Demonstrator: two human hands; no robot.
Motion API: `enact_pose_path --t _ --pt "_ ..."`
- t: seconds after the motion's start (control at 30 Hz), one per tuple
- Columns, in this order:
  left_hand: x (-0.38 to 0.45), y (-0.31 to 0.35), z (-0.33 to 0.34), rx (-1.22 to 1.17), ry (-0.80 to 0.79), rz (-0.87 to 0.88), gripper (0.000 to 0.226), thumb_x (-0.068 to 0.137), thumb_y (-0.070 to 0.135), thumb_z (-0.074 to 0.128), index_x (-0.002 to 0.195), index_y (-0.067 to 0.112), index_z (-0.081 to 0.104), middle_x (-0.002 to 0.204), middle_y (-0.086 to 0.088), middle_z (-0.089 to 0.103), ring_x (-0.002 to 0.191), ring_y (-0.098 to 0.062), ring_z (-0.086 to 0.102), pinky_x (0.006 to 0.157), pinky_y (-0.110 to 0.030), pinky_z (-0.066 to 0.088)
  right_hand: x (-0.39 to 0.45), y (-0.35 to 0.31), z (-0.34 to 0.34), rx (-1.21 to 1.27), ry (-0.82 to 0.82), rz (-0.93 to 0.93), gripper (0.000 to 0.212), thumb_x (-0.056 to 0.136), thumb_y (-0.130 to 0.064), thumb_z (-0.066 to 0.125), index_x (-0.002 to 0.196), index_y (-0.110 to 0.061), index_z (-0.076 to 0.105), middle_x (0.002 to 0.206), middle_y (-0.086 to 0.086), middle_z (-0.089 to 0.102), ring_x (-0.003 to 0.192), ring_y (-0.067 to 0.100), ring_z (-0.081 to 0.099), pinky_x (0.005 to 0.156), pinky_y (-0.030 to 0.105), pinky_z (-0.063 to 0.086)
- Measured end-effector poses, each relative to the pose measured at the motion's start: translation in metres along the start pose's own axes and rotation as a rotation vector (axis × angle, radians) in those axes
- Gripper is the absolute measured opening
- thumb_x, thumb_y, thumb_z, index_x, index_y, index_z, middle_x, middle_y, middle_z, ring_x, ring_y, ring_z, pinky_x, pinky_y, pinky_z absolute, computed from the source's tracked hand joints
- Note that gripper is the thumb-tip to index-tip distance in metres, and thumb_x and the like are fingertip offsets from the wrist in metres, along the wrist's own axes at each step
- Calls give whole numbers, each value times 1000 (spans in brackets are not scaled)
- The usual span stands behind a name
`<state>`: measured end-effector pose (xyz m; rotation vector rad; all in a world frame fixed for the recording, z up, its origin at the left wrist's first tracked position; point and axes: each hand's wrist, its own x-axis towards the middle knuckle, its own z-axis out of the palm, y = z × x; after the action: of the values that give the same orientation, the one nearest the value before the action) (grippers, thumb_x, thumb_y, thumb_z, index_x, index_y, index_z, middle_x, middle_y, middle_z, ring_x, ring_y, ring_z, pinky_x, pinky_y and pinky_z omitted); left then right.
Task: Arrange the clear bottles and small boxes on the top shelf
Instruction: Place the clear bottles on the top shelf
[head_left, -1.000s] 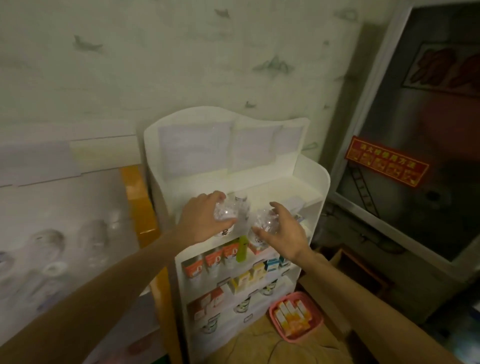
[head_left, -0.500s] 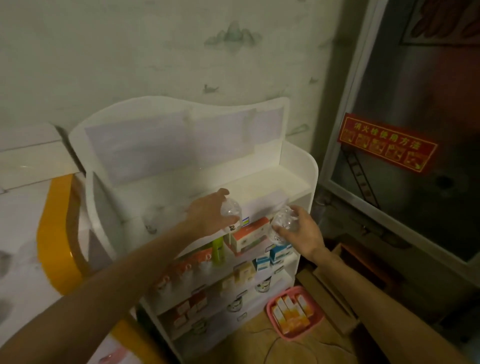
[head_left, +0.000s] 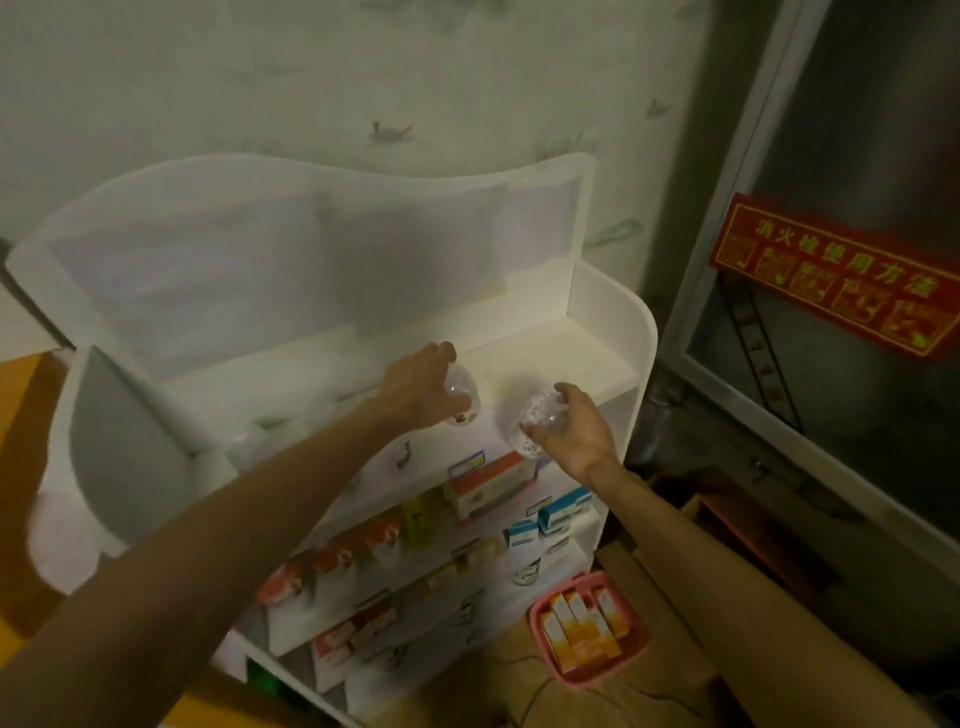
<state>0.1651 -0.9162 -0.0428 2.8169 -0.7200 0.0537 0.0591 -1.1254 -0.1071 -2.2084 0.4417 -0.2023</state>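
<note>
My left hand (head_left: 418, 387) grips a clear bottle (head_left: 462, 397) from above, at the front middle of the white top shelf (head_left: 582, 353). A second clear bottle (head_left: 535, 423) is held in my right hand (head_left: 576, 428), just over the shelf's front edge and to the right of the first. The two bottles are a short gap apart. An orange-and-white small box (head_left: 491, 486) lies on the shelf below, under my right hand. Blurred pale shapes sit at the left front of the top shelf (head_left: 260, 436); I cannot tell what they are.
Lower shelves carry several small boxes, blue-and-white ones (head_left: 558, 512) at the right and orange ones (head_left: 337, 558) at the left. A pink basket (head_left: 631, 657) with orange boxes stands on the floor. A framed glass panel with a red sign (head_left: 836, 280) rises at the right.
Both hands have carried their bottles from the shelf's left middle toward its right half. My view has swung left and closer, so the rack fills more of the frame.
</note>
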Motion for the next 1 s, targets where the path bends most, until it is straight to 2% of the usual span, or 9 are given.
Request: enact_pose_path --t 0.3,0.4,0.53,0.63,0.8,0.93,1.0 --pt "79 -35 23 59 -86 -119 67 78 60 68 128 20 48 119 -4 60 102 -27 59 89 -39 50 105 -32 20 -163 -161 -101 81 80 -43 76 147 -23 35 145 1 45 124 28 53 103 36 44" --pt "94 -49 30 150 -146 -126 71 76 65 67 125 17 50 116 -5 62 102 -26 59 86 -36 50 128 -43 36 -192 -214 -181 81 79 -42 76 147 -21 36 144 2 45 123 26 53 99 35 45" --pt "100 -61 40 236 -213 -167 81 71 74 66 125 16 52 115 -5 63 103 -25 60 81 -33 44 148 -49 56 -325 -293 -324 78 81 -38 75 147 -21 38 146 3 46 129 26 46 104 36 39" --pt "106 -64 46 207 -199 -213 84 67 76 69 122 15 53 114 -6 63 102 -25 59 79 -34 44 159 -46 65 -447 -394 -374 78 84 -38 74 149 -22 35 149 3 44 130 27 45 105 38 37" --pt "109 -58 50 165 -152 -296 84 65 73 73 121 14 53 118 -6 60 106 -26 57 86 -36 46 182 -42 71 -535 -421 -464 76 85 -40 71 149 -25 34 151 1 42 128 27 47 102 38 37" --pt "101 -50 54 208 -102 -331 76 68 74 70 116 17 54 112 -5 64 97 -25 61 77 -34 42 194 -39 70 -533 -467 -525 74 85 -37 70 149 -26 33 151 2 42 129 28 45 102 39 36" --pt "97 -45 58 212 -80 -361 69 71 72 68 113 19 54 112 -4 65 96 -24 62 78 -34 42 195 -36 70 -525 -477 -550 73 85 -36 69 148 -25 34 150 1 41 129 29 45 101 41 39"
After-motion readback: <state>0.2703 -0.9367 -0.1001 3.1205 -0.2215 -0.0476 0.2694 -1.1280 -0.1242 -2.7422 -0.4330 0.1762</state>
